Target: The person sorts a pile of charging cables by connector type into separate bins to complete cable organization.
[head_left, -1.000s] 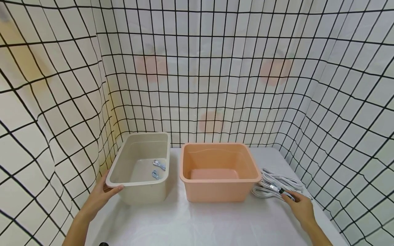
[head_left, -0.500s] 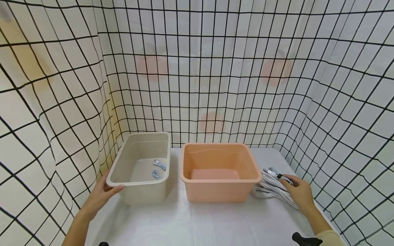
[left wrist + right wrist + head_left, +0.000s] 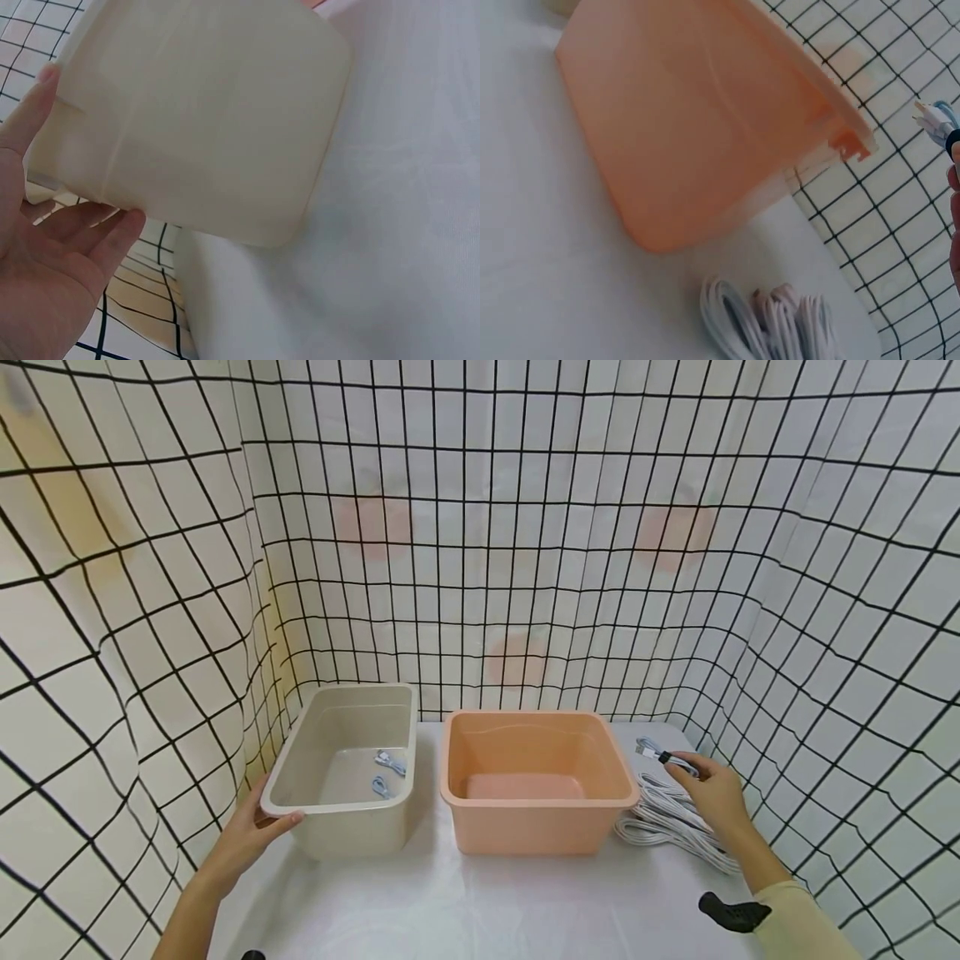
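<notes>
My left hand (image 3: 238, 843) grips the near left corner of a beige plastic bin (image 3: 352, 832), thumb along the rim and fingers beneath it, as the left wrist view (image 3: 210, 135) also shows. Inside that bin lie two small light blue bundled cables (image 3: 391, 763). On the right, my right hand (image 3: 716, 793) pinches a bundled light blue charging cable (image 3: 649, 750) with a black tie, its plug end pointing left. The cable is held above a pile of bundled white cables (image 3: 663, 818). In the right wrist view only the fingertips and cable plug (image 3: 934, 120) show at the edge.
An orange bin (image 3: 528, 828) stands between the beige bin and the white cables, with nothing visible inside. Black netting (image 3: 487, 585) surrounds the white-covered table (image 3: 487, 902) at the back and both sides. Dark straps show at the wrists.
My right hand has lifted the light blue cable off the white cable pile, moving up and away toward the back. My left hand stays on the beige bin.
</notes>
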Available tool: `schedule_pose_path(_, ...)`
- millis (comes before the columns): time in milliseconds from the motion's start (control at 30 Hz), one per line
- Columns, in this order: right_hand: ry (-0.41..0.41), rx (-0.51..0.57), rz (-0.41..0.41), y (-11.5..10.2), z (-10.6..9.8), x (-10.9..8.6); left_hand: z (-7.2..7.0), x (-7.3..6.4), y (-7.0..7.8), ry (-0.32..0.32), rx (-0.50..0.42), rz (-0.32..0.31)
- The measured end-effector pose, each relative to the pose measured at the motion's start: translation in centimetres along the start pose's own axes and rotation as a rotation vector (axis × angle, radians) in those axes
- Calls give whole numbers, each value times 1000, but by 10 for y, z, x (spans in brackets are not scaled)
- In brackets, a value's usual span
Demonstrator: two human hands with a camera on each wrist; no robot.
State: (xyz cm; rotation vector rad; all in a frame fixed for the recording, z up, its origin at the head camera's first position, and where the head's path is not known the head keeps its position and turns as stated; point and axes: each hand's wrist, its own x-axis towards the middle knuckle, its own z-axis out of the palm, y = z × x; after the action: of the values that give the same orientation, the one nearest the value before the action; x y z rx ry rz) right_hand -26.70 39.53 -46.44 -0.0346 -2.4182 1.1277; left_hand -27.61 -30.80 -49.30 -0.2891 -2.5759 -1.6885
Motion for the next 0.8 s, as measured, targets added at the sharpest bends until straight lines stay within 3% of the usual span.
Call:
schedule_pose_path(467,-59,93,-106,-49,39,49,1,-2,1,7,-1,3)
schedule_pose_path(800,-202,304,-155,-88,82,77,1,-3,3,10,0,20)
